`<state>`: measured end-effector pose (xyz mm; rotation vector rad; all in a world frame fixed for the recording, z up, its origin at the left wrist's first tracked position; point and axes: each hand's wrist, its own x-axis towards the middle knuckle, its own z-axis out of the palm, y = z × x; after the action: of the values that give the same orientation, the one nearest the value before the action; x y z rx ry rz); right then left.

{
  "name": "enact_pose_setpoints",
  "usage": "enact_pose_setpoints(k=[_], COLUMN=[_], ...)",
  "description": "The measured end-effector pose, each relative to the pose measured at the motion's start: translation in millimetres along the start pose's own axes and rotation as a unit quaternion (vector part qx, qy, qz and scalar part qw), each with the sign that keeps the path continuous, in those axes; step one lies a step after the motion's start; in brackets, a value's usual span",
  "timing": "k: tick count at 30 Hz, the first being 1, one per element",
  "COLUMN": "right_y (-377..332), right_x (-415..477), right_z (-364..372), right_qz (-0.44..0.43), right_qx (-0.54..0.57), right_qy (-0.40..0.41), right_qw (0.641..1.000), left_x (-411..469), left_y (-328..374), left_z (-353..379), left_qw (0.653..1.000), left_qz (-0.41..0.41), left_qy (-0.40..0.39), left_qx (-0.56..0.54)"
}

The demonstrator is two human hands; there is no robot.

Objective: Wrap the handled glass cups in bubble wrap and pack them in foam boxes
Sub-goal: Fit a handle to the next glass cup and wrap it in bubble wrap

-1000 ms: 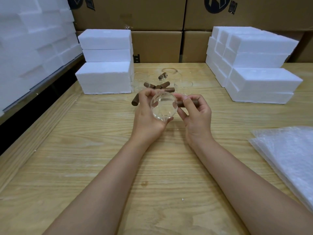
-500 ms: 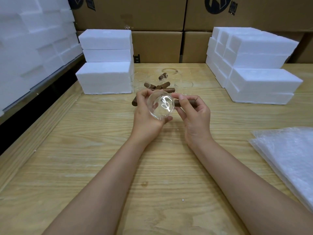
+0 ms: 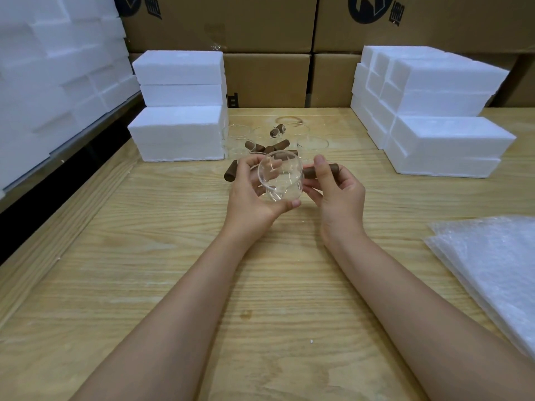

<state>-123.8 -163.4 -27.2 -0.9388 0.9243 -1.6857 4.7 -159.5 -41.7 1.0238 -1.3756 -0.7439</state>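
We hold a glass cup [image 3: 280, 177] above the wooden table [image 3: 173, 256], its mouth tipped toward us. Our left hand [image 3: 252, 198] curls round the bowl; our right hand [image 3: 340, 195] pinches the brown handle [image 3: 322, 170]. More cups [image 3: 312, 144] stand behind, between foam boxes [image 3: 179, 134] stacked left and right. Bubble wrap [image 3: 492, 270] lies at the table's right edge.
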Motion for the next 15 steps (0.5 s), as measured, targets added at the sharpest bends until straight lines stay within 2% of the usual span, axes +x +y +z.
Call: enact_pose_setpoints(k=[7, 10, 15], right_y=[7.0, 6.5, 4.0], right_x=[6.2, 8.5, 8.1], right_z=[-2.2, -1.2, -0.4], right_qz=[0.075, 0.101, 0.118], right_qx=[0.041, 0.083, 0.160], right_qy=[0.031, 0.048, 0.047], right_qw=[0.996, 0.990, 0.979], left_x=[-3.7, -4.9, -4.9], left_y=[4.9, 5.6, 3.6], left_z=[2.0, 3.6, 5.1], left_qw=[0.995, 0.987, 0.982], left_qz=[0.056, 0.107, 0.134], left_qy=[0.008, 0.005, -0.009], left_qx=[0.082, 0.119, 0.135])
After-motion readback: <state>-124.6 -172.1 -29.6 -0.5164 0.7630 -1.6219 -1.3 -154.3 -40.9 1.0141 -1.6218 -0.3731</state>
